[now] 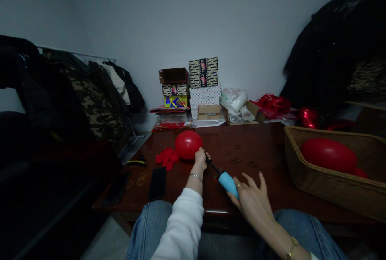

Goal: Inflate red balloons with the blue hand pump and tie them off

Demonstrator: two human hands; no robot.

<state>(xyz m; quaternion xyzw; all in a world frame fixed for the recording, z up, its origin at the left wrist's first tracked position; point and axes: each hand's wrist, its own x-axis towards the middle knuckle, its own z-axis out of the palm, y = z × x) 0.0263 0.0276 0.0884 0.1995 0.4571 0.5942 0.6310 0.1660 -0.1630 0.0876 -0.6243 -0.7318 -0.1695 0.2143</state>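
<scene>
A partly inflated red balloon [188, 145] is in front of me above the table. My left hand [201, 157] is closed at the balloon's neck, where the black nozzle end of a balloon pump [228, 184] meets it. The pump has a light blue body and a thin black rod, slanting down to the right. My right hand [251, 199] holds the blue body's near end between thumb and index finger, with the other fingers stretched away from it. Flat red balloons [167, 157] lie in a heap left of the inflated one. Where nozzle and neck join is hidden by my left fingers.
On the right a wicker basket [331, 183] holds inflated red balloons [328, 155]. Black rubber bands [253, 164], yellowish bands [141, 178] and a dark phone [157, 183] lie on the brown table [265, 139]. Stacked boxes [205, 95] and plastic bags [234, 100] stand behind.
</scene>
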